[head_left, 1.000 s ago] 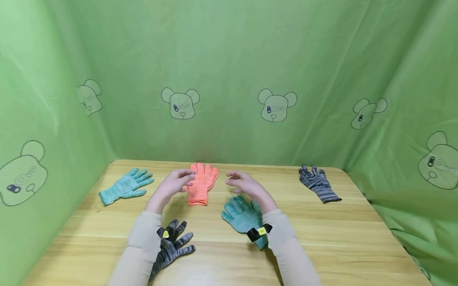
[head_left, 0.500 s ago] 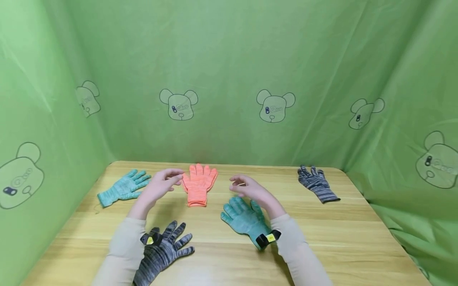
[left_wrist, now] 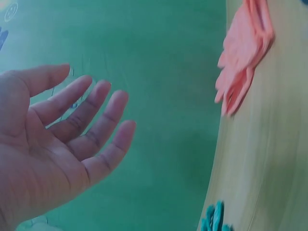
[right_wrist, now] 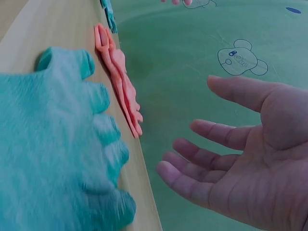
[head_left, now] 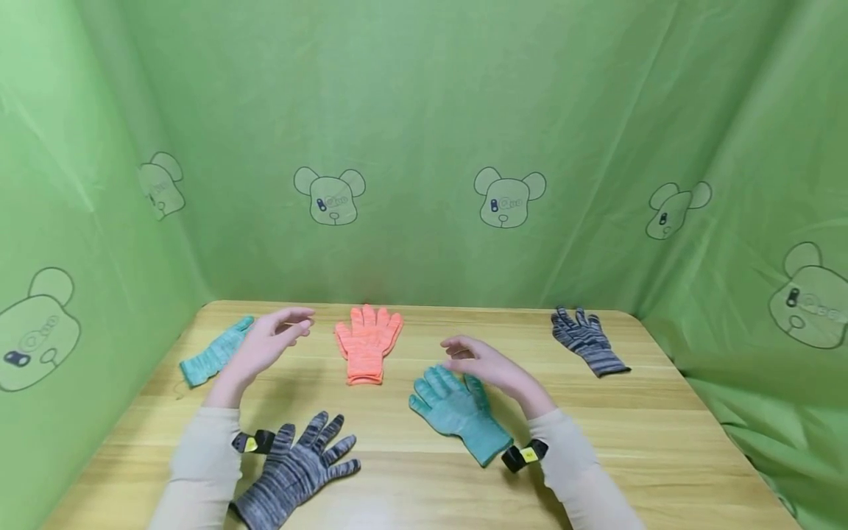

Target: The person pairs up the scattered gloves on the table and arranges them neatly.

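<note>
My left hand (head_left: 268,342) hovers over the table's left part with fingers loosely bent, holding nothing. It partly covers a light teal glove (head_left: 210,359) behind it. Below its wrist lies a grey-black striped glove (head_left: 291,471), fingers spread. My right hand (head_left: 486,362), relaxed and with nothing in it, hangs just above a green-teal glove (head_left: 457,408) lying palm-flat. An orange glove (head_left: 366,346) lies between the hands near the back edge. In both wrist views the palms face inward, the left hand (left_wrist: 72,139) and right hand (right_wrist: 240,154) apart from any glove.
Another grey striped glove (head_left: 589,342) lies at the back right of the wooden table (head_left: 629,449). Green cloth (head_left: 424,110) printed with bear heads walls the back and both sides. Each wrist wears a black strap (head_left: 525,456) with a yellow tag.
Both hands have drawn apart, the left one toward the left and the right one rightward and slightly nearer. More of the front striped glove and green-teal glove shows. The gloves have stayed put.
</note>
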Motion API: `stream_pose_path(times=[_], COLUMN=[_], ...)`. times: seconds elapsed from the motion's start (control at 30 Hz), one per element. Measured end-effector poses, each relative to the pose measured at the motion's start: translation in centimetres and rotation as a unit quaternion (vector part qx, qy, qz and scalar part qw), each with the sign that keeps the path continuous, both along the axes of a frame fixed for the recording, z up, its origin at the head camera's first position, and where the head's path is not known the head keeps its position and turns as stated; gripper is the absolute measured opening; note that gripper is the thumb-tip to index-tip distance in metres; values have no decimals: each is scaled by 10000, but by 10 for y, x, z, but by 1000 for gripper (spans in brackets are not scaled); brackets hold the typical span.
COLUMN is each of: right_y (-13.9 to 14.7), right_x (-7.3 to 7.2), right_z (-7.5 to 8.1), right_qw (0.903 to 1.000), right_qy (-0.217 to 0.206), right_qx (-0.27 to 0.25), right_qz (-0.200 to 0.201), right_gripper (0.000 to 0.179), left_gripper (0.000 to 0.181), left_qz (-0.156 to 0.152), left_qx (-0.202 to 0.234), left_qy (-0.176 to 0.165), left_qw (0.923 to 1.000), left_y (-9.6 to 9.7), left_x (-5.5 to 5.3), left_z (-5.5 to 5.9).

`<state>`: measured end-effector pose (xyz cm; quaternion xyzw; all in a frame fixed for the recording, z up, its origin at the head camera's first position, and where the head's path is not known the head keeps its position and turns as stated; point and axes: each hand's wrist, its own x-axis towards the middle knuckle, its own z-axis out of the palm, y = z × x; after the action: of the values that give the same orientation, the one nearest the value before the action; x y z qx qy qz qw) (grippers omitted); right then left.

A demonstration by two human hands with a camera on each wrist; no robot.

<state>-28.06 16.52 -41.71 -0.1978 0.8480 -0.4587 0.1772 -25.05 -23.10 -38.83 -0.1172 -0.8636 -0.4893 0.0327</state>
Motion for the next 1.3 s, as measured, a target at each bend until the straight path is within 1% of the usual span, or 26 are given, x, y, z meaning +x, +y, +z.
stream_pose_path(times=[0.1,0.23,0.3,0.4,0.57,0.67,0.83,1.0,1.13,1.3], right_y=[7,16,20,25,35,40,46,54,56,58], right_x=[3,7,10,12,14,15,17,12,9,8], right_z=[-2,-3,-4,-6,-9,-10,-10,-17,-21,-23], right_qw=[10000,9997,9997,9990,9957,9934,9914,9897,9878,9843], right_qy=[20,33,27,135,316,340,377,420,520,667], right_qx=[41,89,102,168,116,70,174,254,499,849], right_qz=[89,210,234,383,858,1093,1239,1347,1379,1394], right_gripper=[52,54,55,57,60,61,63,67,67,70], left_gripper=[45,49,51,54,60,64,67,70,73,74], left_qz=[66,150,171,236,371,463,668,761,884,1096], left_qx=[-122,-247,-238,-213,-129,-128,-172,85,193,261], left_qy=[102,102,74,11,-116,-157,-191,-299,-350,-401], left_qw=[9999,9995,9995,9995,9992,9987,9974,9966,9953,9928], left_y=[-10,-23,-29,-38,-51,-58,-70,-80,-88,-96], left_x=[2,6,8,8,5,4,4,4,4,5], left_z=[2,5,5,4,-2,-6,-12,-19,-26,-32])
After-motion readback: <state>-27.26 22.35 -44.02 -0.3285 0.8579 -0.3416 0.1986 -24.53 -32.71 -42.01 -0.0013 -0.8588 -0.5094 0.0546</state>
